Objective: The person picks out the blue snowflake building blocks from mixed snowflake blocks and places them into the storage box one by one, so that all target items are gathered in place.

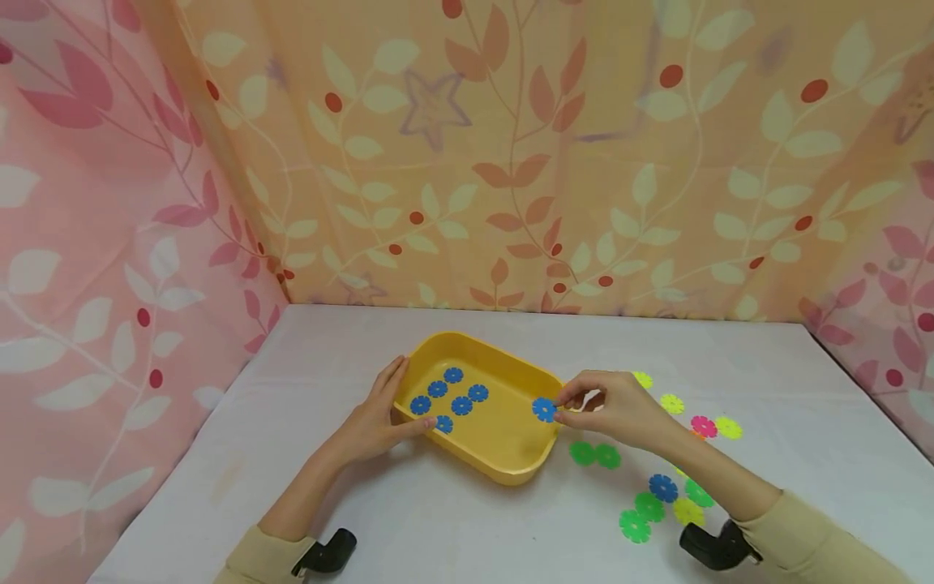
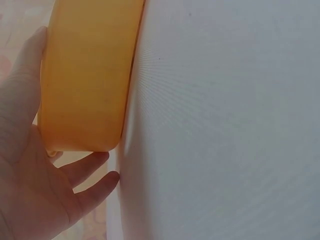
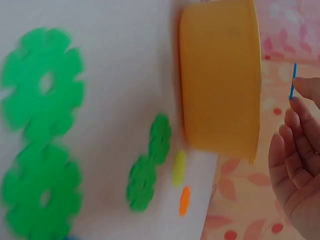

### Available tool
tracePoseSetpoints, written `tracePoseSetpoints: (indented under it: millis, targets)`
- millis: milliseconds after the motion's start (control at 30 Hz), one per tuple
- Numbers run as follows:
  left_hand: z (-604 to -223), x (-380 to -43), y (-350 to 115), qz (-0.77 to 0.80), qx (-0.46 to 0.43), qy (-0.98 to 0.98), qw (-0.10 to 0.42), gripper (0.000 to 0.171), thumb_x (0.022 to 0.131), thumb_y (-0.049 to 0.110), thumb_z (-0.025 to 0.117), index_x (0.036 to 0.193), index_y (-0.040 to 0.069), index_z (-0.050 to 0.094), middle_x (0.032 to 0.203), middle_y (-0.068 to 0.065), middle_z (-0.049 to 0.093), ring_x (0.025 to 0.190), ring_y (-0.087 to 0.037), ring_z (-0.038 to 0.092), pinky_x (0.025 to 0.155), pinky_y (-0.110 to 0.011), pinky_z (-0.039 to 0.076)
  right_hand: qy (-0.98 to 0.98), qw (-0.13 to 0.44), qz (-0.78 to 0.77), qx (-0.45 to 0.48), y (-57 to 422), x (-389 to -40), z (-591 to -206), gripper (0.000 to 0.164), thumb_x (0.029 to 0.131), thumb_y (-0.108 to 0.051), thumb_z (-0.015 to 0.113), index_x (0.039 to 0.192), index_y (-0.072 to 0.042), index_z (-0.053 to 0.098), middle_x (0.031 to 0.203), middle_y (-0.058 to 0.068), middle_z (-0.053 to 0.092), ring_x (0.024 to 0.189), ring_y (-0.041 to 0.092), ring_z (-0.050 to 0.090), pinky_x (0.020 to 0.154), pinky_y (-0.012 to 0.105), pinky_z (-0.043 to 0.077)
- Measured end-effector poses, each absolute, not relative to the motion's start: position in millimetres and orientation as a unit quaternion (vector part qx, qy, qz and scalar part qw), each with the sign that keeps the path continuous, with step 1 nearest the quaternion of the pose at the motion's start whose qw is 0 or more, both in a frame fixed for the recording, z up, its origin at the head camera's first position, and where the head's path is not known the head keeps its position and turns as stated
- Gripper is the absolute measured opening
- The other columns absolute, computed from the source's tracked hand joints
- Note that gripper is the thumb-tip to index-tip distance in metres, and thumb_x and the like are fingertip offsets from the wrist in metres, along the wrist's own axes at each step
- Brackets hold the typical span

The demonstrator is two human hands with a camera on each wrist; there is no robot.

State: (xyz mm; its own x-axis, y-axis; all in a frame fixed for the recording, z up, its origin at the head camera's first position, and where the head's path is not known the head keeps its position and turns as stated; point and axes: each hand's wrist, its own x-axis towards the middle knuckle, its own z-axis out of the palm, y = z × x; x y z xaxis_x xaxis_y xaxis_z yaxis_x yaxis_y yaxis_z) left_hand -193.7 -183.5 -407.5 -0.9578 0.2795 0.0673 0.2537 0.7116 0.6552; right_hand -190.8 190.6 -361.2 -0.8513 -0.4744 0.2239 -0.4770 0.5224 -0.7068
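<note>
A yellow plastic tray (image 1: 503, 426) stands on the table at a slant, with several blue notched snowflake discs (image 1: 462, 405) lying in its left half. My left hand (image 1: 372, 423) grips the tray's left corner, its thumb at the near rim and its fingers along the outer wall. Between thumb and index finger, my right hand (image 1: 620, 410) pinches one blue snowflake disc (image 1: 543, 410) over the tray's right end. Edge-on in the right wrist view, that disc (image 3: 293, 80) shows above the level of the tray rim.
Loose discs lie right of the tray: green ones (image 1: 594, 455), yellow ones (image 1: 672, 404), a pink one (image 1: 704, 427) and a blue one (image 1: 663, 487). Some are partly hidden under my right forearm. Patterned cloth (image 1: 511, 162) walls the white table (image 1: 350, 332) at the back and sides.
</note>
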Motion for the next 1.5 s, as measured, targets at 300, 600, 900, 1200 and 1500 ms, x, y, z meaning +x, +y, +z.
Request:
tracePoseSetpoints:
  millis: [300,600,900,1200,1500]
  targets:
    - [-406,-195,-181,0.35,0.143,0.925,0.023,0.11,0.08,0.062,0.07,0.158,0.018,0.007,0.163,0.001,0.002,0.144,-0.037,0.021,0.108,-0.063,0.025,-0.845,-0.046,0.356,0.395,138,-213,-368,0.013,0.082,-0.027,0.081,0.089,-0.02,0.073,0.084,-0.013,0.065,0.077,0.012,0.059,0.068,0.025,0.054]
    - [-406,-196,-181,0.352,0.148,0.924,0.019,0.109,0.08,0.061,0.07,0.158,0.017,0.008,0.163,-0.001,0.003,0.144,-0.037,0.022,0.109,-0.062,0.026,-0.852,-0.122,0.236,0.451,99,-231,-377,0.008,0.084,-0.02,0.077,0.09,-0.019,0.072,0.082,-0.015,0.062,0.079,0.005,0.054,0.072,0.021,0.049]
    - [-408,-195,-182,0.354,0.146,0.923,0.025,0.11,0.08,0.062,0.07,0.158,0.018,0.007,0.163,-0.002,0.002,0.145,-0.037,0.02,0.109,-0.062,0.025,-0.846,-0.16,0.219,0.459,82,-239,-387,0.01,0.085,-0.022,0.077,0.093,-0.018,0.073,0.083,-0.016,0.063,0.081,0.003,0.054,0.077,0.019,0.048]
    - [-408,-196,-183,0.358,0.147,0.922,0.021,0.109,0.08,0.061,0.07,0.158,0.018,0.008,0.163,-0.002,0.003,0.145,-0.037,0.02,0.109,-0.062,0.025,-0.849,-0.15,0.21,0.46,80,-239,-389,0.01,0.086,-0.022,0.076,0.096,-0.018,0.073,0.087,-0.016,0.063,0.084,0.003,0.053,0.078,0.02,0.047]
    - [-410,-196,-186,0.354,0.147,0.924,0.019,0.11,0.08,0.062,0.07,0.158,0.018,0.008,0.163,-0.001,0.004,0.144,-0.036,0.023,0.108,-0.062,0.026,-0.842,-0.144,0.239,0.462,87,-237,-383,0.01,0.088,-0.02,0.074,0.097,-0.015,0.073,0.088,-0.012,0.066,0.084,0.007,0.056,0.076,0.021,0.048]
